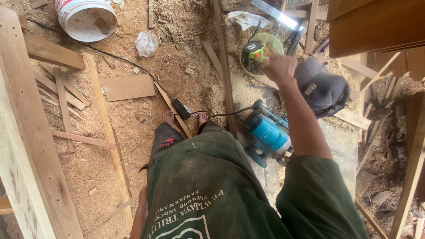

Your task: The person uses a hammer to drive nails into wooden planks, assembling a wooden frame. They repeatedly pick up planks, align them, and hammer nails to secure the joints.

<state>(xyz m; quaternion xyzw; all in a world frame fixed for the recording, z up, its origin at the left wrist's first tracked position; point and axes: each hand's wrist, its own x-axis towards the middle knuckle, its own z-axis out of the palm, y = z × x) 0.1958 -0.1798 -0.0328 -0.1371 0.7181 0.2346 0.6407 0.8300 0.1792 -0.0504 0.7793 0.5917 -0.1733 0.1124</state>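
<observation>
Looking straight down on a sawdust floor [133,132] strewn with planks and offcuts, the biggest being a pale beam [22,146] slanting along the 9 o'clock edge. Dark stacked boards [376,26] fill the 1 o'clock corner. At 6 o'clock sits the person's green shirt [199,190], white print on its front, bare feet poking out just above. A white bucket [86,17], red mark on its wall, stands at 11 o'clock. A dark cap [323,88] with a small pale logo lies at 3 o'clock, right beside the forearm. The blue power tool [268,132] rests just right of centre, near the right foot, its black cord running off toward a plug block [180,108] between the feet. And the right hand [280,67] is stretched out to 1 o'clock, fingers curled in a loose fist over the green reel [261,53], touching or just above it; what it pinches I cannot tell. A crumpled clear bag [146,43] lies at 12 o'clock. The left hand [142,203] hangs at the hip, 7 o'clock, mostly hidden, grip unclear.
</observation>
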